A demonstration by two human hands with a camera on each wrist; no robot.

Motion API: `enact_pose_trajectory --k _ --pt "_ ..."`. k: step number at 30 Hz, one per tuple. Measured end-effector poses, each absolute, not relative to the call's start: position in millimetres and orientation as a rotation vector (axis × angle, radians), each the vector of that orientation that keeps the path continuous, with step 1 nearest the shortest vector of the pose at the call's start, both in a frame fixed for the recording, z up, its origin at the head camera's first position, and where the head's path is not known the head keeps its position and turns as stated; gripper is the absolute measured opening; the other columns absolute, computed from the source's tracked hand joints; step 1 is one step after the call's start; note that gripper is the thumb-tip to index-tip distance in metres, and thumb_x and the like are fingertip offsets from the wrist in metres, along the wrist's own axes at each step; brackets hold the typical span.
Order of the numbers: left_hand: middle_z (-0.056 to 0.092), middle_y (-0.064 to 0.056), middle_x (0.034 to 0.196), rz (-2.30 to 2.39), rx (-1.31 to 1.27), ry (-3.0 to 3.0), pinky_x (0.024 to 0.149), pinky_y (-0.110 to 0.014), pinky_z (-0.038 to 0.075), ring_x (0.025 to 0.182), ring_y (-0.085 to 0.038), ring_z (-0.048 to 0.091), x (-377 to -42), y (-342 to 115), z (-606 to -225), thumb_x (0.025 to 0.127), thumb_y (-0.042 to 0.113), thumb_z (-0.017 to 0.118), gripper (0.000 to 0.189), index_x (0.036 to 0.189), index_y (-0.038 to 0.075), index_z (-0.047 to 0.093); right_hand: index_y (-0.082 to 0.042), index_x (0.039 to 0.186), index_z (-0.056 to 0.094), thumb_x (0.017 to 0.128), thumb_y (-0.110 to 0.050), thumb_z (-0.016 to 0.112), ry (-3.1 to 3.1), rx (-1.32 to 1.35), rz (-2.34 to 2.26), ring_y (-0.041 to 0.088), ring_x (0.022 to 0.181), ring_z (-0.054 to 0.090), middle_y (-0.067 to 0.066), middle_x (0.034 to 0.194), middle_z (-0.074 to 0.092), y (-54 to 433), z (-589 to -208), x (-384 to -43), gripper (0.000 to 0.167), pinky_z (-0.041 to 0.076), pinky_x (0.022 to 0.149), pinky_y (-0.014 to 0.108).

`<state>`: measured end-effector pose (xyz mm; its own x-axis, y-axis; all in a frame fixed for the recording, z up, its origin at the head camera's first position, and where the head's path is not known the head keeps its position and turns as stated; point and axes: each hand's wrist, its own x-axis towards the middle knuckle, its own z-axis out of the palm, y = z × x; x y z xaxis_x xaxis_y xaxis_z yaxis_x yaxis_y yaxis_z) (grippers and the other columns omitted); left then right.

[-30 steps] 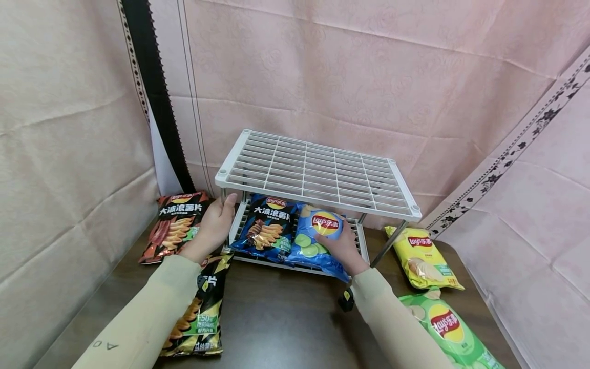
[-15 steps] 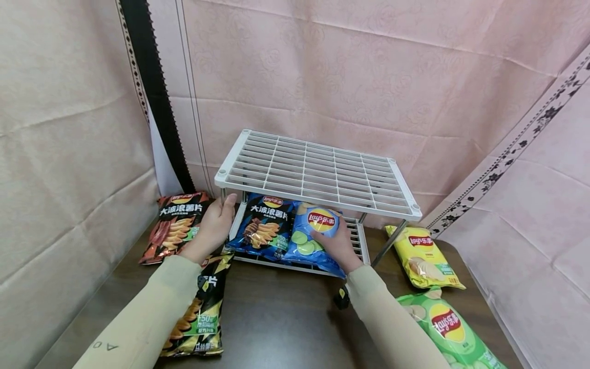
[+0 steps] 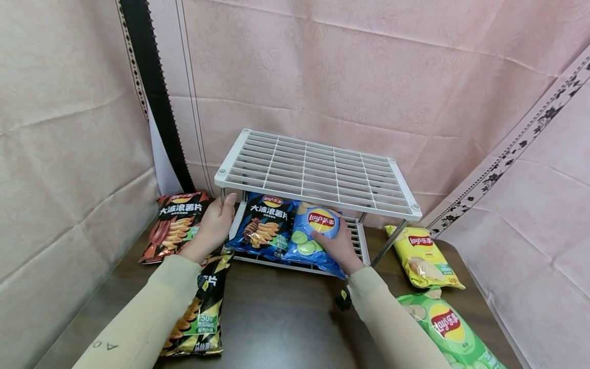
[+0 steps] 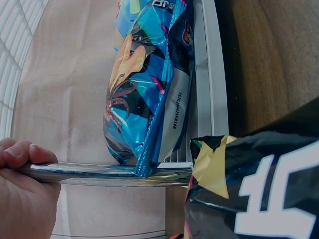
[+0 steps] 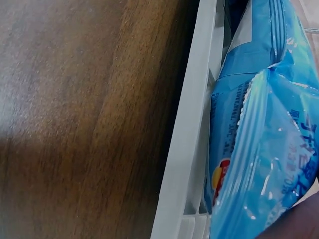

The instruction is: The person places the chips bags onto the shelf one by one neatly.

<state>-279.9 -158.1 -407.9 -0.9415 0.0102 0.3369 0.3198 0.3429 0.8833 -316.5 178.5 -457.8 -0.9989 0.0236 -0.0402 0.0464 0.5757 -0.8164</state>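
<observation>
Your L arm reaches fwd & inward, L hand (image 3: 214, 224) at the front-L corner of the rack (image 3: 309, 174), fingers curled round its metal post (image 4: 99, 173) under the top tier. Your R arm angles inward too, R hand (image 3: 342, 244) at the side of the light-blue bag (image 3: 304, 237): thumb across its front, fingers gripping its R edge, tips partly hidden. That bag's puffy, glossy foil w/ a red-and-yellow Lay's logo up top, lime slices below; it sits on the lower tier (image 5: 174, 149), L of your R fingers. Btwn your hands, right beside it: dark-blue bag (image 3: 264, 225). Black-and-gold bag (image 3: 198, 312) lies on the bench (image 3: 276, 318) below your L fingers.
</observation>
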Motion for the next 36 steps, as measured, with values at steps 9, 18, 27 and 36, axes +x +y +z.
enact_pose_trajectory --k 9,18,27,36 --pt "0.032 -0.005 0.054 -1.624 -0.304 -2.336 0.037 -0.036 0.027 0.036 -0.013 0.024 -281 -158 -410 0.102 0.056 0.026 0.059 0.075 0.005 0.039 -0.014 0.155 0.006 0.083 -0.053 0.072 2.737 -0.010 -1.506 0.030 0.117 0.046 0.013 0.141 0.031 180 -458 -314 0.105 0.043 0.094 0.048" --pt "0.031 -0.004 0.054 -1.622 -0.308 -2.339 0.039 -0.033 0.027 0.036 -0.008 0.023 -262 -150 -389 0.108 0.034 0.027 0.049 0.074 0.001 0.039 -0.016 0.155 0.003 0.083 -0.052 0.072 2.712 0.015 -1.533 0.030 0.116 0.047 0.014 0.141 0.032 174 -459 -316 0.106 0.044 0.092 0.048" --pt "0.031 -0.003 0.053 -1.621 -0.340 -2.338 0.038 -0.033 0.027 0.037 -0.011 0.024 -253 -150 -378 0.108 0.034 0.027 0.049 0.073 0.001 0.038 -0.016 0.155 0.005 0.083 -0.054 0.072 2.705 0.015 -1.511 0.032 0.118 0.045 0.014 0.142 0.030 174 -457 -315 0.105 0.044 0.094 0.051" --pt "0.031 -0.006 0.053 -1.610 -0.301 -2.335 0.037 -0.035 0.026 0.036 -0.012 0.024 -279 -158 -409 0.102 0.055 0.026 0.059 0.074 0.005 0.039 -0.017 0.155 0.008 0.083 -0.060 0.067 2.791 -0.057 -1.365 0.032 0.125 0.040 0.013 0.149 0.025 185 -452 -303 0.103 0.039 0.100 0.054"
